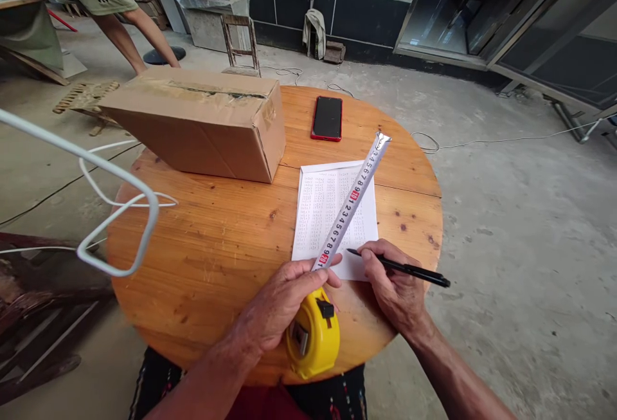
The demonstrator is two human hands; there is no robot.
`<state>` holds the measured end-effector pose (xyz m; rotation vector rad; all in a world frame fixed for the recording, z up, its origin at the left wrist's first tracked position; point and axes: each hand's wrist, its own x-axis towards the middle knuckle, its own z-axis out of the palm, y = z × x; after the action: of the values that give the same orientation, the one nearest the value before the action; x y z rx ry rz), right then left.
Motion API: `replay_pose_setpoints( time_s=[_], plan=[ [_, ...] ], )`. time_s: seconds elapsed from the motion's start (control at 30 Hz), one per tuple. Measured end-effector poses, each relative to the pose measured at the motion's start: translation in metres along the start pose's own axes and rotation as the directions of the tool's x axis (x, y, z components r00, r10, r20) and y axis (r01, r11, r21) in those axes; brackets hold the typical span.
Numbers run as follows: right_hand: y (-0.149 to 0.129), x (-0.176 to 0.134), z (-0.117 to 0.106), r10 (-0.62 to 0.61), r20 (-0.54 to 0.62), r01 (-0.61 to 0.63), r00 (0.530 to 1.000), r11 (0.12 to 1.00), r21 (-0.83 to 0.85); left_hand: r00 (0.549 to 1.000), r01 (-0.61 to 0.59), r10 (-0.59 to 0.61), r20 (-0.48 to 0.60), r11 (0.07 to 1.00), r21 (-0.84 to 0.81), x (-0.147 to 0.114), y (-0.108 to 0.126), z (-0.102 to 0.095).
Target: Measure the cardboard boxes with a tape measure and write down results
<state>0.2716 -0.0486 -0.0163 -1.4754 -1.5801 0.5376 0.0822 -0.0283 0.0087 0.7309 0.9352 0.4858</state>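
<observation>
Tape measure (313, 333): yellow case hanging past the near edge of the round table (216, 246), just below the sheet of paper (318, 211); a hard, chunky shell, probably fairly weighty for its size and easy to palm.
Tape blade (353, 200): drawn out and running slantwise across the paper, its metal hook beyond the paper's far right corner; thin, springy steel, I'd judge, stiff along its curve but likely to kink or snap back if let go, with edges that could nick a finger.
Left hand (284, 301): thumb and fingers pinch the blade at the paper's near edge, just above the case; that looks the sensible place to hold it.
Right hand (395, 288): fingers pressed together around a black pen (405, 268), tip touching the paper's near right corner; light, rigid, slick.
Paper: flat on the table, covered in small printed rows; flimsy, apt to slide or crease.
Cardboard box (202, 124): left of the paper and farther back, taped, apart from it.
Phone (327, 118): red-edged, face up, beyond the paper, near the table's far edge.
White cable (120, 188): looping left of the paper, past the box.
Another person (120, 8): standing bent over, well beyond the box.
In the way: nothing lies between the hands and the paper.
</observation>
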Motion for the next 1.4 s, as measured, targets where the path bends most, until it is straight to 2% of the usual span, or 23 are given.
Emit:
replay_pose_setpoints(
  time_s=[0.47, 1.4],
  plan=[
    [-0.0019, 0.0009, -0.0010, 0.072, 0.020, -0.073, 0.997, 0.997, 0.025, 1.000, 0.010, -0.010, 0.000, 1.000, 0.025, -0.0026, 0.0021, 0.0011],
    [-0.0024, 0.0012, 0.0007, 0.044, 0.032, -0.044, 0.998, 0.999, -0.015, 1.000, 0.006, -0.006, -0.007, 0.999, 0.039, -0.0015, 0.0032, 0.0015]
  ],
)
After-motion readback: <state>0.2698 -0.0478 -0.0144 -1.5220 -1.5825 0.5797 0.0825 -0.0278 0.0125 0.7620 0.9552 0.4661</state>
